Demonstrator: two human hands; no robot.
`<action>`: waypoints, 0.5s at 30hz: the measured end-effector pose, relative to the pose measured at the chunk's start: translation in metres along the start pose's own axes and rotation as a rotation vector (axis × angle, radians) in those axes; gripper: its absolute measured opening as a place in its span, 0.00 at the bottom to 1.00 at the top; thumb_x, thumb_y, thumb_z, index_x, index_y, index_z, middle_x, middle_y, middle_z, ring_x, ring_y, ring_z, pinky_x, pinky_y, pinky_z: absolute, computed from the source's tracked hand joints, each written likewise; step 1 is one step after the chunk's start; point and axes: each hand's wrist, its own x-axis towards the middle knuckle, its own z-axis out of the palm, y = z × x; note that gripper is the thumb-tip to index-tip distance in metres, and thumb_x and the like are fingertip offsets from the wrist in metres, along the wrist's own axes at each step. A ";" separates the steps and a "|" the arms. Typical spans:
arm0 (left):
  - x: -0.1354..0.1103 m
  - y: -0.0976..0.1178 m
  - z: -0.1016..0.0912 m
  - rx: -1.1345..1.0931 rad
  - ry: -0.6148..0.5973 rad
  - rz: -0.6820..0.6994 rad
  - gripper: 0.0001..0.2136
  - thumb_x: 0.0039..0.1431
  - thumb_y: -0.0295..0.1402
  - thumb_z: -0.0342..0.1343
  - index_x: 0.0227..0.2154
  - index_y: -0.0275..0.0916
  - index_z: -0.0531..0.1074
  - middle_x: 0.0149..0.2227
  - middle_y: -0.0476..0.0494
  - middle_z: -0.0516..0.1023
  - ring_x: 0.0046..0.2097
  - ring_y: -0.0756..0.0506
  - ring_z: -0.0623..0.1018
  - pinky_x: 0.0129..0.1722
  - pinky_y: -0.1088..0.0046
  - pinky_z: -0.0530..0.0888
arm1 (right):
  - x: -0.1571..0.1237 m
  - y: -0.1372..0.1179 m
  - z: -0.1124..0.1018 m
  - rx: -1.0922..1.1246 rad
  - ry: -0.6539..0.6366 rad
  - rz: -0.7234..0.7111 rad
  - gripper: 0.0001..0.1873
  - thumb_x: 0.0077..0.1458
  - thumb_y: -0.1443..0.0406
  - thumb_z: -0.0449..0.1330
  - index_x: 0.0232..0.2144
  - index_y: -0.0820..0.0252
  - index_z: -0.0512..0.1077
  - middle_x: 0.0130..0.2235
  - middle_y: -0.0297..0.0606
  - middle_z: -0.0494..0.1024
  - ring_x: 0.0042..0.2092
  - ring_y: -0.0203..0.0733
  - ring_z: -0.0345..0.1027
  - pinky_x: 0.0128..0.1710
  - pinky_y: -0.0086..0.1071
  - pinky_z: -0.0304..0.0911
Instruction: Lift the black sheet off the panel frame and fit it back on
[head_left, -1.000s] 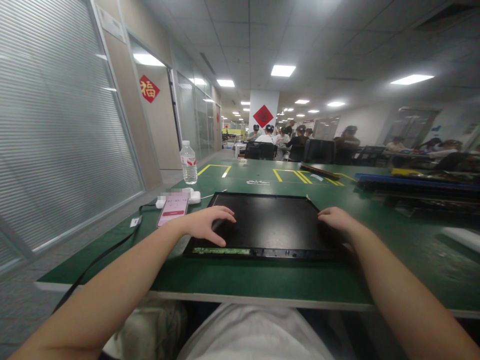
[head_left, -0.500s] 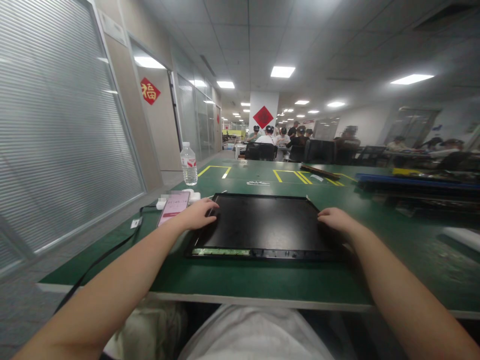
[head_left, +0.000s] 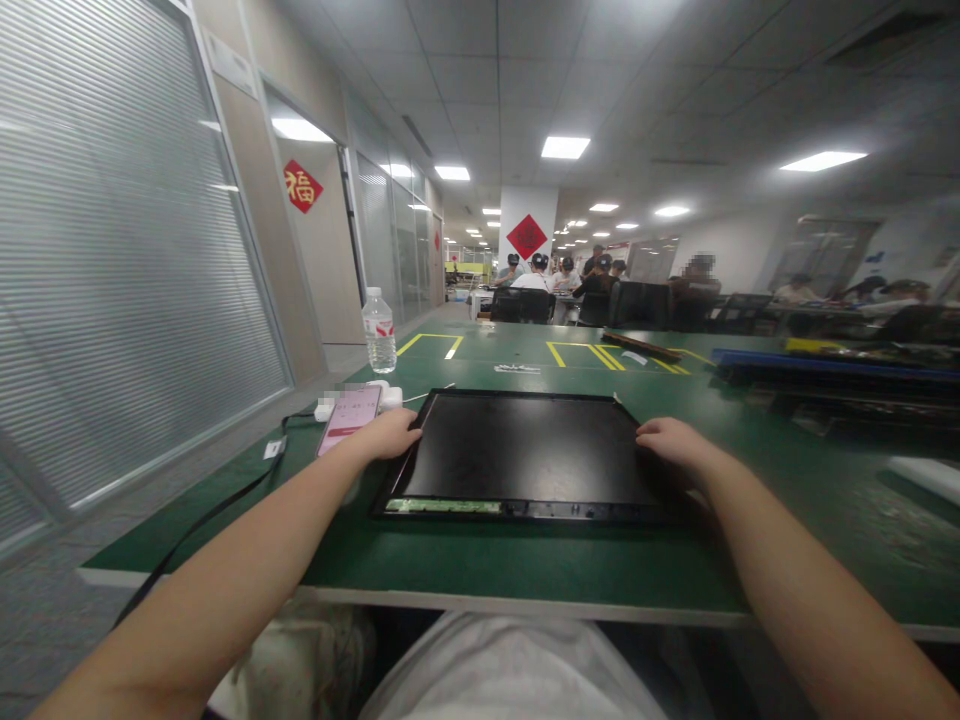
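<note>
A black flat display panel lies on the green tabletop in front of me, with a strip of green circuit board along the left of its near edge. My left hand is closed at the panel's left edge, thumb and fingers against the frame. At the opposite side, my right hand pinches the right edge, its lower fingers partly hidden behind the frame.
Left of the panel are a phone, white plugs and a black cable. A water bottle stands behind them. Long dark and blue strips are piled at right. People sit at far tables.
My left hand has drawn back to the left, from spread fingers over the panel's surface to a closed grip at its edge. The right hand stays at the right edge.
</note>
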 end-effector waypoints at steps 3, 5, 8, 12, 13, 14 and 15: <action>0.001 -0.002 0.000 -0.029 0.005 0.000 0.10 0.54 0.36 0.54 0.33 0.38 0.78 0.42 0.35 0.82 0.45 0.37 0.80 0.46 0.66 0.72 | -0.001 0.000 0.000 0.006 0.014 -0.013 0.10 0.48 0.67 0.61 0.33 0.60 0.81 0.41 0.42 0.82 0.45 0.47 0.75 0.45 0.31 0.66; 0.001 -0.001 -0.001 -0.011 -0.004 -0.025 0.10 0.54 0.36 0.54 0.31 0.37 0.78 0.41 0.34 0.82 0.44 0.37 0.80 0.46 0.67 0.73 | -0.002 -0.001 -0.001 0.015 0.012 -0.009 0.10 0.48 0.68 0.61 0.33 0.61 0.81 0.42 0.43 0.82 0.46 0.48 0.75 0.46 0.32 0.66; 0.001 0.000 -0.001 0.001 -0.008 -0.060 0.09 0.53 0.34 0.54 0.30 0.36 0.78 0.40 0.34 0.82 0.44 0.37 0.80 0.45 0.67 0.73 | -0.003 -0.002 -0.002 0.014 -0.001 -0.002 0.12 0.48 0.67 0.61 0.35 0.62 0.81 0.43 0.45 0.81 0.46 0.50 0.75 0.46 0.34 0.66; 0.003 0.001 0.000 -0.042 0.003 -0.077 0.08 0.49 0.32 0.55 0.29 0.36 0.78 0.39 0.35 0.83 0.45 0.36 0.80 0.45 0.68 0.73 | -0.002 -0.002 -0.001 -0.022 0.012 -0.034 0.12 0.47 0.67 0.61 0.35 0.62 0.82 0.43 0.46 0.81 0.46 0.50 0.75 0.47 0.35 0.66; 0.004 0.001 0.001 -0.048 0.006 -0.080 0.08 0.49 0.31 0.55 0.29 0.37 0.78 0.39 0.35 0.83 0.45 0.36 0.80 0.45 0.69 0.73 | -0.001 -0.002 -0.001 -0.029 0.016 -0.041 0.12 0.47 0.67 0.61 0.34 0.62 0.82 0.42 0.46 0.81 0.46 0.50 0.75 0.47 0.35 0.66; 0.004 0.001 0.002 -0.056 0.008 -0.082 0.08 0.48 0.31 0.55 0.30 0.37 0.78 0.38 0.35 0.83 0.45 0.37 0.80 0.44 0.69 0.73 | -0.001 -0.001 -0.001 -0.035 0.018 -0.046 0.11 0.47 0.67 0.61 0.34 0.61 0.82 0.42 0.45 0.82 0.46 0.50 0.75 0.47 0.35 0.66; 0.004 0.001 0.003 -0.073 0.010 -0.085 0.08 0.48 0.30 0.55 0.30 0.37 0.78 0.37 0.36 0.83 0.44 0.37 0.80 0.44 0.69 0.74 | -0.001 -0.001 0.000 -0.040 0.017 -0.047 0.11 0.48 0.67 0.61 0.33 0.61 0.82 0.42 0.45 0.82 0.46 0.50 0.75 0.47 0.34 0.66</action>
